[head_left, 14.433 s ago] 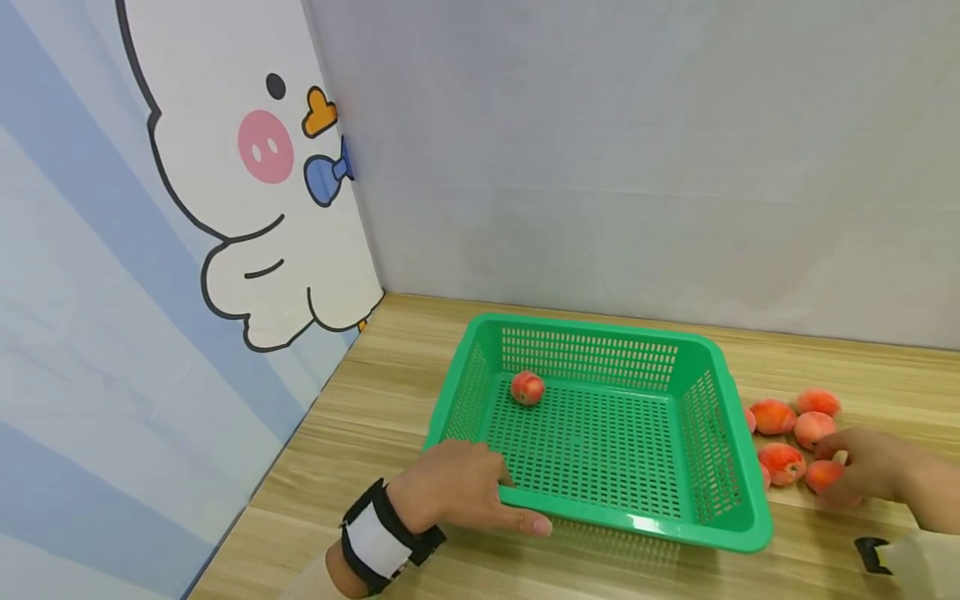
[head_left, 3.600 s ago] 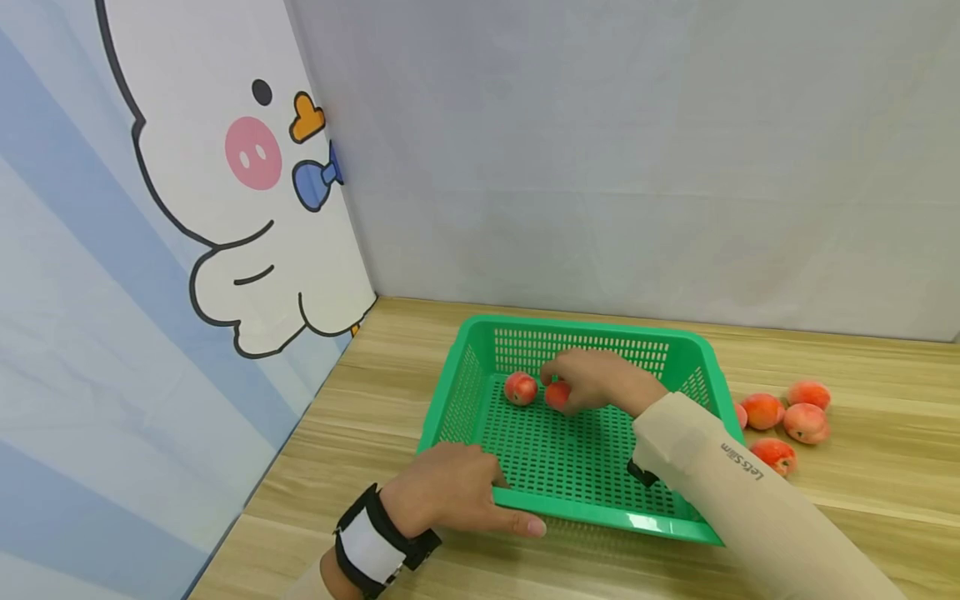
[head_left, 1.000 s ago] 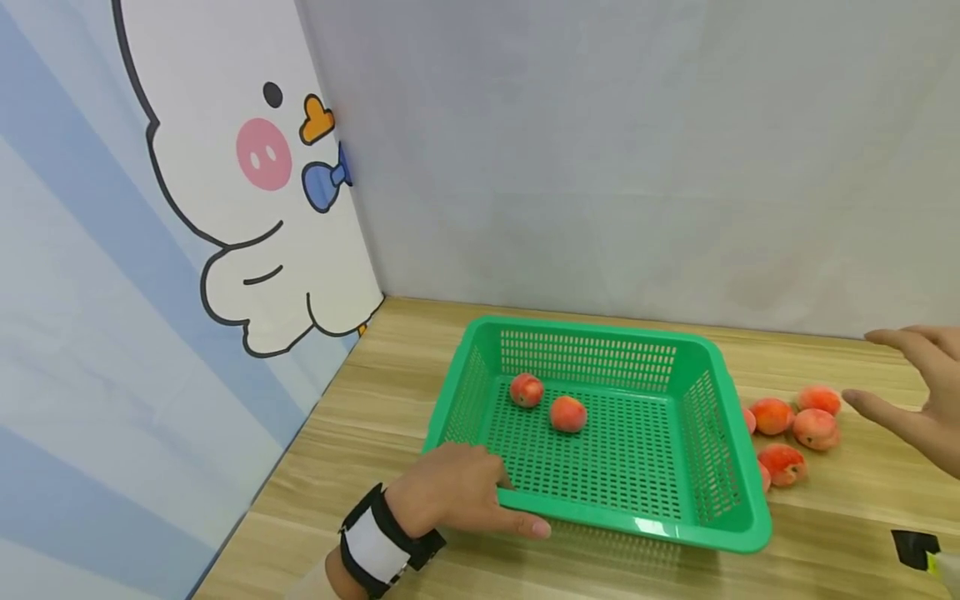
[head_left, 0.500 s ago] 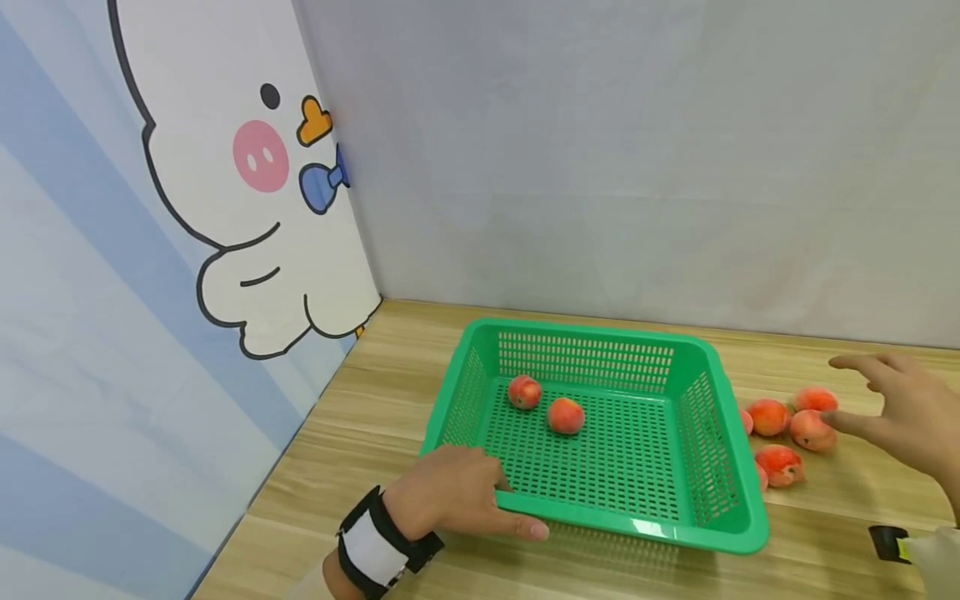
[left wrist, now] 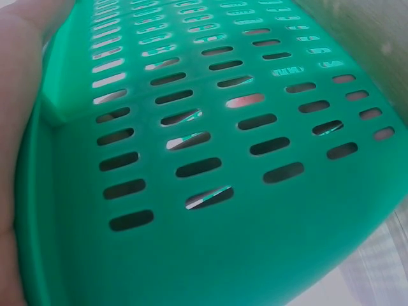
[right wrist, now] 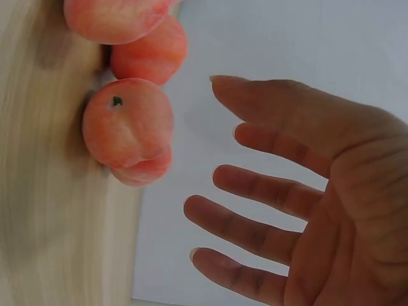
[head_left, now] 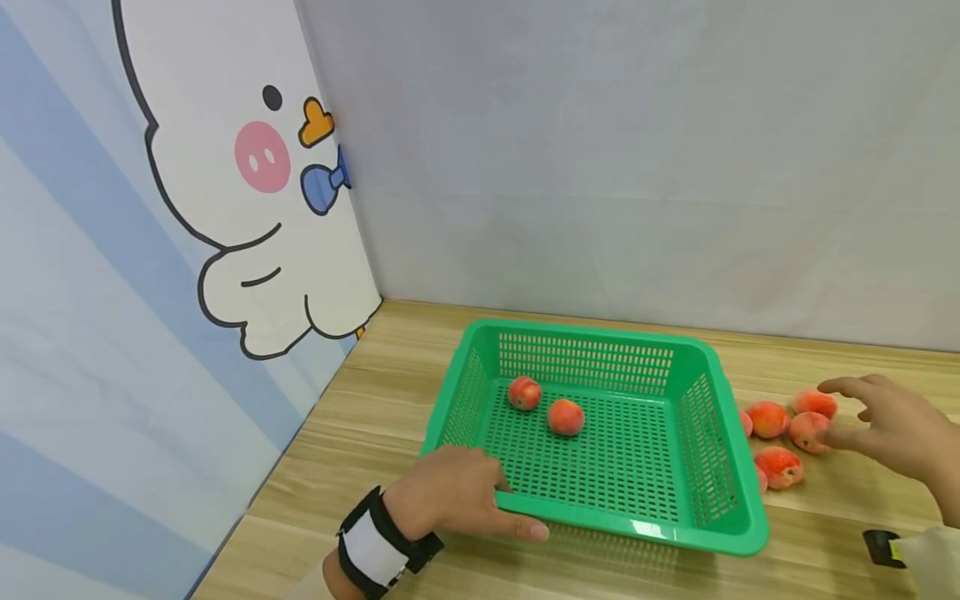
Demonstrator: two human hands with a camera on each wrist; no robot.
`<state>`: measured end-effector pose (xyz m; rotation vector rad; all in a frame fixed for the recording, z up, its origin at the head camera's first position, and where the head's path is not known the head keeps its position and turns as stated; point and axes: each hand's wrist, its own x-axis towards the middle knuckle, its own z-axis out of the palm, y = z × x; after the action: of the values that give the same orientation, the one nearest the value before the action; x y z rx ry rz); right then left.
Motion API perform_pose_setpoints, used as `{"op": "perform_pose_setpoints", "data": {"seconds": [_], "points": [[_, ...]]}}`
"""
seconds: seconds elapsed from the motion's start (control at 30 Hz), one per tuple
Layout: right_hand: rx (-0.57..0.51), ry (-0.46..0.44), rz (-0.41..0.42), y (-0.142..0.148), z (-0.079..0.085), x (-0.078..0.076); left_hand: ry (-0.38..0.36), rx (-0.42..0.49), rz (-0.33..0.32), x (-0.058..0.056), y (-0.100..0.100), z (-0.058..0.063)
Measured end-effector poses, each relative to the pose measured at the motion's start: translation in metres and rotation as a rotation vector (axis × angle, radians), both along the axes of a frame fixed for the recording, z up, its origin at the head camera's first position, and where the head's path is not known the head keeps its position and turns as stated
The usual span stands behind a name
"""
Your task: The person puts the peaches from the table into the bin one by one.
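My left hand (head_left: pixel 450 490) grips the near left rim of a green plastic basket (head_left: pixel 622 523), thumb outside and fingers over the edge. Its perforated wall fills the left wrist view. Two red-orange peaches lie on the basket floor: one peach (head_left: pixel 524 392) towards the back left, another peach (head_left: pixel 566 417) just right of it. My right hand (head_left: pixel 888 423) is spread and holds nothing. Its thumb overlaps a peach (head_left: pixel 807 432) on the table in the head view. In the right wrist view, a gap shows between the fingertips and the nearest peach (right wrist: pixel 127 118).
Right of the basket, several peaches lie grouped on the wood-grain table (head_left: pixel 352 433), including a peach (head_left: pixel 768 419) and a peach (head_left: pixel 780 467); the basket wall partly hides others. A pale grey backdrop (head_left: pixel 637 167) stands behind, and a cartoon-printed curtain (head_left: pixel 90 333) at left.
Earlier, my right hand set a second peach in the basket, let go and went back right. Over the last second it has moved left and down towards the loose peaches. My left hand stays put.
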<state>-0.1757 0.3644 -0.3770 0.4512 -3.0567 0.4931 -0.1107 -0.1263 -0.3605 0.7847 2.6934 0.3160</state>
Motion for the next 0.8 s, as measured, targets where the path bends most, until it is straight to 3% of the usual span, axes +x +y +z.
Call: {"op": "perform_pose_setpoints", "data": {"seconds": [0.13,0.8], "points": [[-0.013,-0.042,0.021,0.003,-0.006,-0.004,0.003,-0.004,-0.001,0.000,0.000,-0.001],[-0.053,-0.074,0.065,-0.002,-0.016,-0.005,0.018,0.006,-0.014,0.001,0.000,0.000]]}}
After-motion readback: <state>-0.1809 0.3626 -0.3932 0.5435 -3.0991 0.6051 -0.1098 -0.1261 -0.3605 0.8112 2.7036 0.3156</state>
